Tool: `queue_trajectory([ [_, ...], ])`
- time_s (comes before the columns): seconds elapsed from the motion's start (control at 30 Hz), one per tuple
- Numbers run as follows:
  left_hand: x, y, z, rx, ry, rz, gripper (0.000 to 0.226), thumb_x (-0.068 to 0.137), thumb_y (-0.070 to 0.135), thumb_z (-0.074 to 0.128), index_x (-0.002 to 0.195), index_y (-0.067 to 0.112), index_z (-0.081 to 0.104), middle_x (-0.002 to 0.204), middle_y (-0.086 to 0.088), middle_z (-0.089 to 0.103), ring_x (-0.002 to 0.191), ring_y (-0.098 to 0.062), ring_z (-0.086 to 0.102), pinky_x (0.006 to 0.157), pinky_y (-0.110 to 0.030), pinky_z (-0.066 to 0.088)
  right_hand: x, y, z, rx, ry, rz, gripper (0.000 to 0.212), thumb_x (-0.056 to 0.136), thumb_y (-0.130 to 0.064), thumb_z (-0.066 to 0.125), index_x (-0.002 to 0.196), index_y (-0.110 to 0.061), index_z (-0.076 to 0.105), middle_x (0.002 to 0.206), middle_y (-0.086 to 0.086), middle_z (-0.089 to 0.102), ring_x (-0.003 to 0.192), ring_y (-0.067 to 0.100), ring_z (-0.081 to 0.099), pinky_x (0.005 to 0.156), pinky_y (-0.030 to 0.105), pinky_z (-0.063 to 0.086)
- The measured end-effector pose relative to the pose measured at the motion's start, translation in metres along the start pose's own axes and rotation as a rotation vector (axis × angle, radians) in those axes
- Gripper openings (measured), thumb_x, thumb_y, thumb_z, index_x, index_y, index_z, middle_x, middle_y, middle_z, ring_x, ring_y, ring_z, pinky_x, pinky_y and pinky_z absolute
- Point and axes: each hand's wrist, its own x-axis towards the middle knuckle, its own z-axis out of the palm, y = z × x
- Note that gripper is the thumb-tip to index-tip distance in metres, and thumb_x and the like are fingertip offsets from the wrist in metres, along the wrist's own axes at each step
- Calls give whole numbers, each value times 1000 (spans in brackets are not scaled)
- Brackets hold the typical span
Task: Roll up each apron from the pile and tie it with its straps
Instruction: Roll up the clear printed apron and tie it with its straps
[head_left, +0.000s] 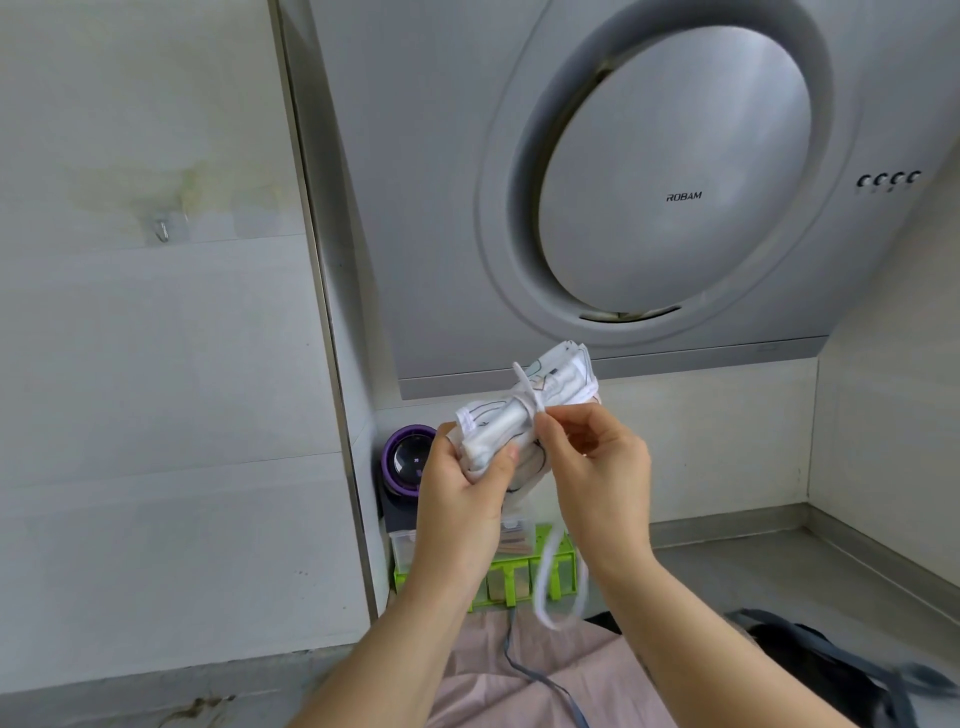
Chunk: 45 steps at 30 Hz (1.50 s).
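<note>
A rolled white apron (540, 395) with a faint printed pattern is held up in front of me, above the counter. My left hand (462, 483) grips the lower left end of the roll. My right hand (592, 467) pinches the white strap (524, 387) where it wraps around the middle of the roll. A loose loop of the same strap (550, 587) hangs down below my right hand. Below, a pale pink apron (524, 675) with a grey strap lies on the counter, with a dark apron (821, 670) to its right.
A grey range hood (675, 182) fills the wall ahead. A purple and black round appliance (402, 462) stands in the corner behind a green box rack (519, 577). Steel counter (753, 582) extends to the right; a white wall with a hook (162, 228) is on the left.
</note>
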Motion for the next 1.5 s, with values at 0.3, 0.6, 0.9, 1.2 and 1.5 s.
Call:
queue_trajectory([
  [0.3, 0, 0, 0, -5, -2, 25, 21, 89, 11, 64, 101, 27, 58, 92, 10, 69, 85, 1, 65, 71, -11, 47, 8, 5, 3, -94, -38, -112, 14, 86, -9, 67, 81, -22, 70, 78, -5, 68, 69, 4, 59, 63, 10, 45],
  [0.6, 4, 8, -4, 29, 5, 41, 23, 88, 11, 65, 97, 30, 56, 90, 12, 68, 75, 3, 63, 62, -10, 46, 28, 5, 1, -526, -214, -534, 7, 86, -8, 66, 83, -6, 72, 76, 4, 59, 61, 16, 54, 61, 27, 46],
  [0.9, 16, 11, -14, -177, -42, -158, 26, 87, 3, 65, 98, 26, 66, 101, -4, 73, 102, -26, 67, 98, -50, 48, 45, -19, -10, -198, -685, 43, 22, 82, -29, 47, 74, -9, 50, 79, 4, 47, 76, 16, 42, 73, 34, 36],
  [1.2, 23, 19, -14, -402, -76, -341, 33, 89, 1, 60, 122, 6, 58, 114, -17, 68, 111, -31, 63, 105, -51, 42, 45, -22, -11, -426, -499, -378, 8, 85, -16, 70, 93, -17, 67, 73, -4, 63, 66, 12, 55, 64, 18, 46],
  [1.5, 23, 36, -16, -625, -132, -492, 33, 90, 1, 57, 124, 2, 60, 114, -19, 68, 100, -25, 69, 70, -29, 59, 35, -6, -21, -367, -405, -808, 16, 88, -26, 59, 91, -15, 70, 101, -7, 47, 79, 8, 49, 72, 13, 41],
])
